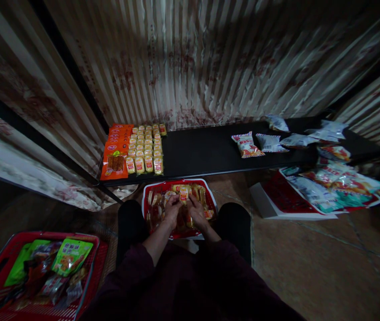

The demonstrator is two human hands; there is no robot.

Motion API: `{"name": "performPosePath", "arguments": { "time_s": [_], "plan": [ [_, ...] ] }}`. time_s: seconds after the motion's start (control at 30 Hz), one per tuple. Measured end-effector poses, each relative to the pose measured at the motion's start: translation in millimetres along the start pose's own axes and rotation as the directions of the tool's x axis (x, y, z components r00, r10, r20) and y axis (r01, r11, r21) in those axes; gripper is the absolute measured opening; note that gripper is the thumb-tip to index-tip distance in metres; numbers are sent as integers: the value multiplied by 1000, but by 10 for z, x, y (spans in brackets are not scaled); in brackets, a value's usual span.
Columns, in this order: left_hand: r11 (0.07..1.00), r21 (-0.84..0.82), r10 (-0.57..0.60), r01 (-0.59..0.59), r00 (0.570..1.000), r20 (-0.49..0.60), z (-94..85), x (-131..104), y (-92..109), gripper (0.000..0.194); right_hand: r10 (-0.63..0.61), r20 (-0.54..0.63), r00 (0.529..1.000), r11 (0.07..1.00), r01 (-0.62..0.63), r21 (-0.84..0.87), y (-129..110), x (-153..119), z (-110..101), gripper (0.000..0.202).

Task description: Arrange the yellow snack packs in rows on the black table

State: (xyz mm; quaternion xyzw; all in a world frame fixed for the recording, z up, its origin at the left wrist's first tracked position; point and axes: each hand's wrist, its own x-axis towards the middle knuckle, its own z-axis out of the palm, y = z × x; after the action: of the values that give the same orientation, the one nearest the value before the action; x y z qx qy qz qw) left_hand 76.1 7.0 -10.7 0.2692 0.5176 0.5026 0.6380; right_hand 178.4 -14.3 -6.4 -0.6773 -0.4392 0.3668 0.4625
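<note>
Both hands are over a red basket [146, 200] with a white rim, between my knees, filled with small wrapped cakes. Between my left hand [172, 209] and my right hand [195, 211] is a yellow wrapped cake [183, 193] with a red label; the fingers of both hands close on its sides. On the black shelf [196, 151] ahead, similar wrapped cakes [145, 149] stand in rows, beside orange snack packets [116, 151] at the shelf's left end.
Shiny snack bags [248, 145] lie along the shelf's right part. A tilted red basket [279, 194] of bags is at the right, on a white box [263, 205]. Another red basket [91, 267] with green packets [71, 257] sits lower left. A striped curtain [190, 58] hangs behind.
</note>
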Motion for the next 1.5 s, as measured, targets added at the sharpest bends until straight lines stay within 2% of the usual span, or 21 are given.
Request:
{"name": "performPosePath", "arguments": {
  "time_s": [0.17,0.37,0.63,0.83,1.1,1.3,1.5],
  "plan": [
    [999,-27,36,-35,999,36,14,14,47,24,-40,-38,998,999,40,4,34,17,14,42],
    [997,2,80,-80,996,46,55,51,106,22,-67,2,998,998,67,15,-26,63,-6,46],
    [992,38,116,-119,991,71,167,66,362,20,-125,-29,992,992,126,28,-326,151,-46,52],
    [982,51,178,-182,981,77,281,120,587,16,-161,-57,985,987,162,6,-471,353,-60,49],
    [965,59,254,-257,966,56,440,272,813,14,-144,-57,988,980,135,-144,-745,587,-62,46],
    [937,145,319,-317,948,10,502,428,881,12,-185,-21,983,975,180,-128,-834,735,-2,49],
    [920,193,350,-340,936,-21,513,527,870,12,-197,-12,980,974,194,-113,-816,829,55,46]
  ]
}}
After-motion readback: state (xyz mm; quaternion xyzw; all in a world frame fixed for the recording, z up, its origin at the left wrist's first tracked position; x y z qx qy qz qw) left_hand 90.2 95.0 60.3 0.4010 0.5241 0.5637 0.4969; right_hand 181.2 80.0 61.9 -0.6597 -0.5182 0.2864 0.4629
